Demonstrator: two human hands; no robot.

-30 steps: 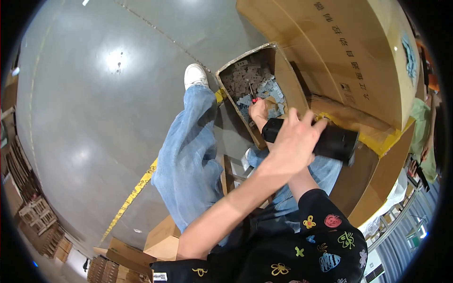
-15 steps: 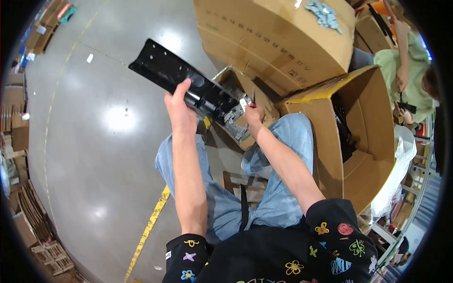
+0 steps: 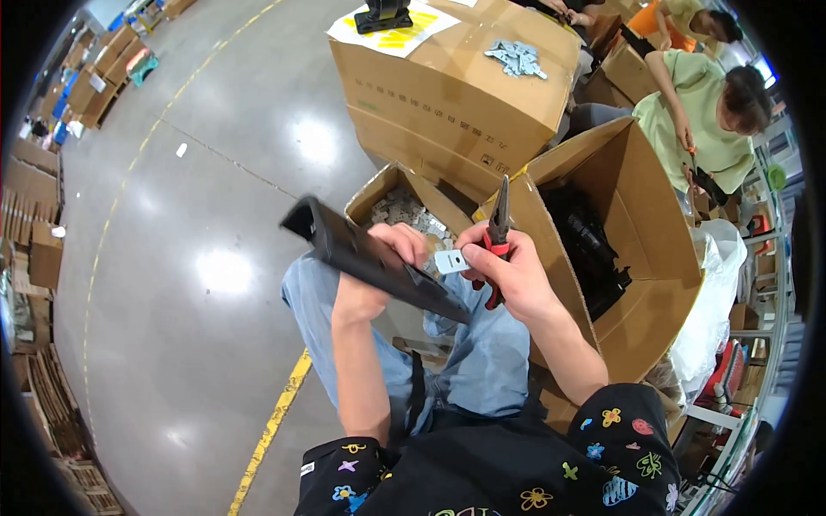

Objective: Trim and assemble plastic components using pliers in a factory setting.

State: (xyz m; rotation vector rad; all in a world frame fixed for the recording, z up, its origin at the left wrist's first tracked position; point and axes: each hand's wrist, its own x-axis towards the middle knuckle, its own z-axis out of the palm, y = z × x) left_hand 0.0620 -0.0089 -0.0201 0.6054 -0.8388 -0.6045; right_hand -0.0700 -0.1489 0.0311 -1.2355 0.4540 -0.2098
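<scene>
- My left hand [image 3: 379,275] is wrapped around a long black plastic part [image 3: 370,258], fingers closed over its upper edge; the part slants from upper left down to lower right across my lap.
- My right hand [image 3: 508,275] has its fingers closed on a pair of red-handled pliers [image 3: 496,232], the dark tip pointing up, and thumb and forefinger also pinch a small flat metal clip [image 3: 452,261].
- The clip sits just beside the lower end of the black part, between my two hands; I cannot tell whether it touches the part.
- Right behind my hands stands a small open carton [image 3: 379,193] filled with more pale metal clips.
- To my right a bigger open cardboard box [image 3: 654,224] holds black parts.
- Beyond it a large closed carton [image 3: 447,86] carries a heap of metal clips on its top.
- At the upper right a person in a light green shirt [image 3: 705,120] works with their own hands.
</scene>
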